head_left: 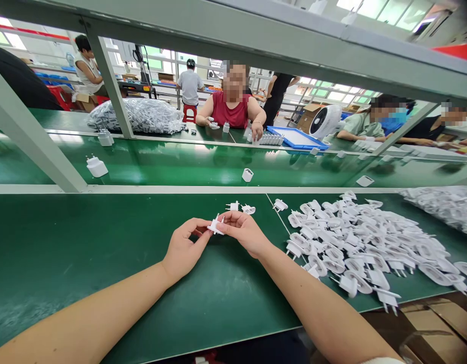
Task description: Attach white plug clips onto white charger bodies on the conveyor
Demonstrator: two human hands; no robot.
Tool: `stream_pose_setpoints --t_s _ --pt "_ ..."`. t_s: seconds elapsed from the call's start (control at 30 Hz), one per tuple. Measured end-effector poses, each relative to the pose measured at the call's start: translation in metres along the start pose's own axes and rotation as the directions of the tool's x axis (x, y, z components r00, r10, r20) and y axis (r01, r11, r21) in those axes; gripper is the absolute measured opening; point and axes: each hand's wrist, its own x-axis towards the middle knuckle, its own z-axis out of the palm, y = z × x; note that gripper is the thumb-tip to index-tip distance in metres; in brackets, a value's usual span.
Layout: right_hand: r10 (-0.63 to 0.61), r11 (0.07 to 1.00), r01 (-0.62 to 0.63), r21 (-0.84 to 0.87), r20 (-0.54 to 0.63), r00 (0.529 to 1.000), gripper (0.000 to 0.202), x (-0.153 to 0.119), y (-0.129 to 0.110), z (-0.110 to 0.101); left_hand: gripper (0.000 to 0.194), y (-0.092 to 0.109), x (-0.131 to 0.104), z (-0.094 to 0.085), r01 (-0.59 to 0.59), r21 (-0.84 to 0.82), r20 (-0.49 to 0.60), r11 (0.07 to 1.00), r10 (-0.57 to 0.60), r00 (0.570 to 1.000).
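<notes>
A small white two-pin plug piece (216, 226) is held between both hands above the green table (104, 232). My left hand (186, 247) pinches its left edge between thumb and fingertips. From the other side, the thumb and fingers of my right hand (245, 230) close on the same piece. Just beyond the hands lie two similar white plug pieces, one with its pins pointing left (232, 206) and one beside it (248, 209). To the right spreads a large heap of the same white plug pieces (355, 242).
A metal rail (173, 189) separates my table from a green belt (173, 164) bearing white charger bodies (247, 175). A slanted post (40, 136) stands left. A bag of white parts (446, 202) lies right. Opposite, a person in a red top (233, 108) handles white parts near a blue-edged tray (297, 137).
</notes>
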Motion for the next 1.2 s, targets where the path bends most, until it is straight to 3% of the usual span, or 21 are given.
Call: stream_pose_setpoints --t_s 0.4,0.63,0.87,1.0,1.1,1.13,1.2 --pt "-0.041 0.997 0.038 -0.064 -0.048 0.998 0.033 0.001 -0.001 -0.002 0.02 0.003 -0.001 0.0 0.011 -0.036 0.04 0.999 -0.01 0.999" --pt "-0.069 0.998 0.069 0.001 0.001 0.998 0.033 0.002 0.002 -0.004 0.025 0.004 -0.002 0.0 0.073 -0.102 0.076 0.992 -0.065 0.995" --pt "-0.015 0.997 0.013 -0.081 -0.033 0.999 0.041 0.0 -0.001 -0.002 0.019 0.004 -0.002 0.0 -0.022 -0.043 0.031 0.999 0.024 0.999" --pt "0.022 0.998 -0.02 -0.064 0.04 0.999 0.035 -0.002 0.002 0.001 0.026 0.006 -0.001 -0.004 0.053 -0.119 0.037 0.992 -0.049 0.998" --pt "0.058 0.955 -0.02 -0.295 0.122 0.991 0.024 -0.005 0.006 0.003 0.035 0.006 0.011 -0.007 0.166 -0.216 -0.083 0.962 -0.187 0.979" --pt "0.036 0.905 0.028 -0.425 0.141 0.989 0.02 -0.007 0.006 0.003 0.037 0.005 0.019 -0.008 0.201 -0.231 -0.136 0.952 -0.236 0.962" --pt "-0.055 0.7 0.184 -0.69 0.204 0.977 0.017 -0.01 0.006 0.004 0.033 0.003 0.038 -0.007 0.263 -0.219 -0.205 0.94 -0.308 0.929"
